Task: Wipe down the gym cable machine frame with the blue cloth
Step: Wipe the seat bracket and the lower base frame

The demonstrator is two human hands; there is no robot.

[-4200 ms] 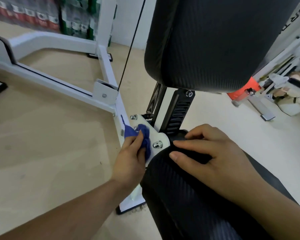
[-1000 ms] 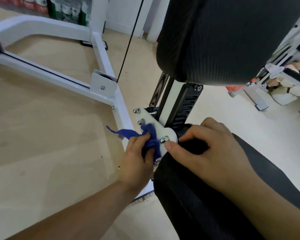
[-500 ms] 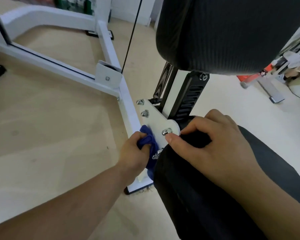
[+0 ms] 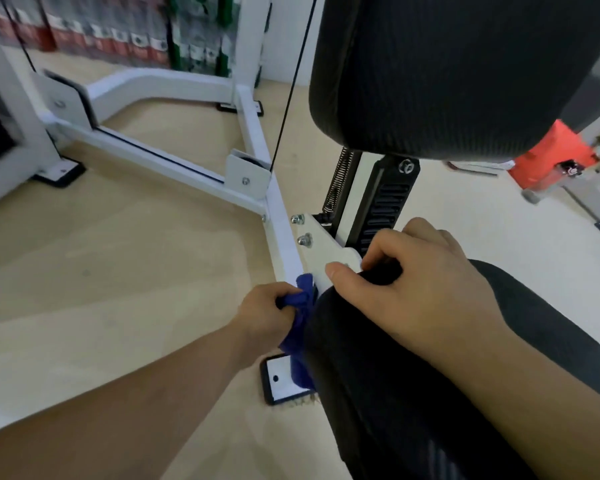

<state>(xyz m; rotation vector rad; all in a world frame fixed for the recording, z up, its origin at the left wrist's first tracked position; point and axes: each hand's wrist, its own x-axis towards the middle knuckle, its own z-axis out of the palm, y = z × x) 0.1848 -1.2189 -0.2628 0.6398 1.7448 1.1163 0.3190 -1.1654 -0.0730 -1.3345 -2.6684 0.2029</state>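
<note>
Blue cloth (image 4: pixel 300 327): was bunched in the gripping left hand (image 4: pixel 267 313), just left of the seat pad (image 4: pixel 395 393), apparently against the white frame (image 4: pixel 284 237). Right hand (image 4: pixel 413 289): fingers curled, gripped the seat pad's front edge.

The blue cloth (image 4: pixel 301 325) is mostly hidden. The left hand (image 4: pixel 269 311) is curled round its top, and the black seat pad (image 4: pixel 413 403) covers its right side. The left hand's fingertips are tucked into the cloth and can't be seen. The right hand (image 4: pixel 416 289) has its fingertips over the far end of the seat pad, out of sight. The seat pad is cut off at the bottom and right edges. The big back pad (image 4: pixel 447 71) is cut off at the top and right. The near foot (image 4: pixel 279 389) of the white frame (image 4: pixel 282 233) is half covered by the cloth. Far left, the red and green things (image 4: pixel 118 39) are too blurry to tell. Far right, an orange thing (image 4: pixel 551 157) is partly behind the back pad.
</note>
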